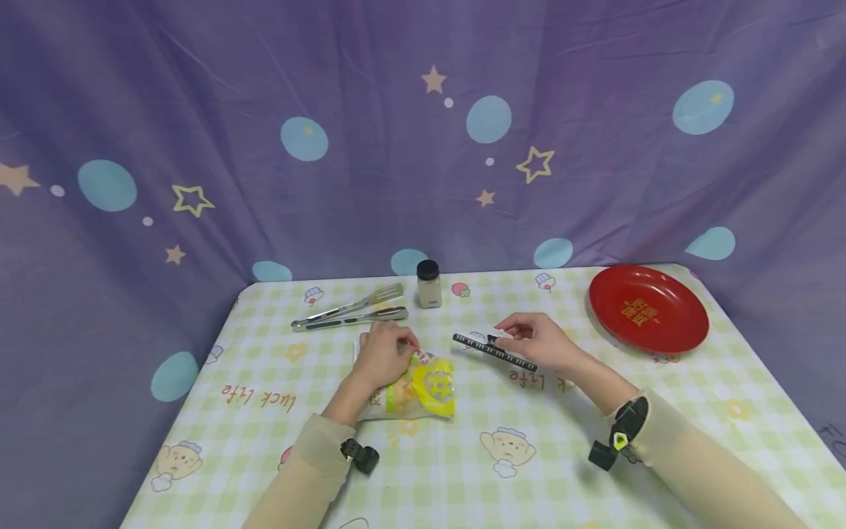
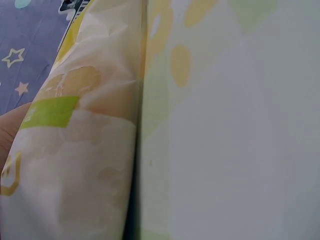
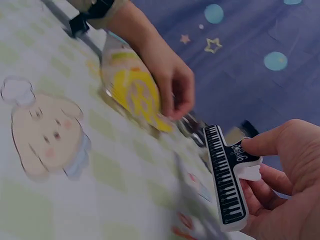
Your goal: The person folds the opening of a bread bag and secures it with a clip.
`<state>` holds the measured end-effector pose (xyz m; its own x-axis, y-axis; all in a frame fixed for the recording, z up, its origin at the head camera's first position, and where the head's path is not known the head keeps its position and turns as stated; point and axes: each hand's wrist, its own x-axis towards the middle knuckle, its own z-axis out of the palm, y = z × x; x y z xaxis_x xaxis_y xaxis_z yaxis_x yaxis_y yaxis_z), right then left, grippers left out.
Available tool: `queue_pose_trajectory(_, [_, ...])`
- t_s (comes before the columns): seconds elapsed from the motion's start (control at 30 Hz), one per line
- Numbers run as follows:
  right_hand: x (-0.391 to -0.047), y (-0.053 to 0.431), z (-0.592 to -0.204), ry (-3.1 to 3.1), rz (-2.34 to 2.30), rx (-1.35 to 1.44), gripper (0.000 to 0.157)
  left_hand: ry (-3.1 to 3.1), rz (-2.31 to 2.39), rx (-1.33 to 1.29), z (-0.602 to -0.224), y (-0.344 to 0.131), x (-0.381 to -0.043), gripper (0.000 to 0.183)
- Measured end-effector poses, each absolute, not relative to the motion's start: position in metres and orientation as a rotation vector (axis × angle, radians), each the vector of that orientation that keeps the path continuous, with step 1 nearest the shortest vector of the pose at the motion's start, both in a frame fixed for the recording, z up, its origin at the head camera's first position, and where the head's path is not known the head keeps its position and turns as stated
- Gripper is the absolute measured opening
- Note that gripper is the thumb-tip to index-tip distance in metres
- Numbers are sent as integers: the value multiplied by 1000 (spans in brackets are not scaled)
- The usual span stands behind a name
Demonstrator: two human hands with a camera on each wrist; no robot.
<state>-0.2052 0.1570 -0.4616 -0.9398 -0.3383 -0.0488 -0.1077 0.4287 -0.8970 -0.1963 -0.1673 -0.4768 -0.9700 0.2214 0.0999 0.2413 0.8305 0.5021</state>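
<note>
A yellow and white plastic food bag (image 1: 432, 389) lies on the table in the head view. My left hand (image 1: 385, 356) is over its far edge and grips it there with curled fingers. In the left wrist view the printed side of the bag (image 2: 75, 150) fills the left part. My right hand (image 1: 538, 342) pinches a clip with a piano-key pattern (image 1: 485, 350) by its short handle, to the right of the bag and apart from it. The right wrist view shows this black-and-white clip (image 3: 227, 180) between thumb and fingers.
Behind the left hand lie metal tongs (image 1: 350, 321). A small jar with a black lid (image 1: 428, 285) stands upright near the table's back edge. A red plate (image 1: 681, 323) is at the back right. A checked cloth covers the table (image 1: 449, 485); a purple curtain (image 1: 370, 198) hangs behind.
</note>
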Motion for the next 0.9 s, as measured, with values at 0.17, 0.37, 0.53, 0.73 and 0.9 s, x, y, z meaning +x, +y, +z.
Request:
queue_pose_trajectory(0.17, [-202,135,-469,2421,-1553,-377,23,-2972,-829,-372,-476,-166,-196,16])
queue_pose_trajectory(0.37, [-202,122,-472,2367,-1593,-347,15,-2971,-818,-362,-476,-166,-196,16])
queue_pose_trajectory(0.53, [-201,120,-473,2337,-1598,-308,11,-2973,-811,-361,-477,-168,-196,15])
queue_pose_trajectory(0.73, [-199,118,-479,2279,-1600,-234,10,-2976,-819,-365,-477,-168,-197,16])
queue_pose_trajectory(0.9, [-197,115,-479,2266,-1599,-184,9,-2984,-810,-367,-476,-167,-197,15])
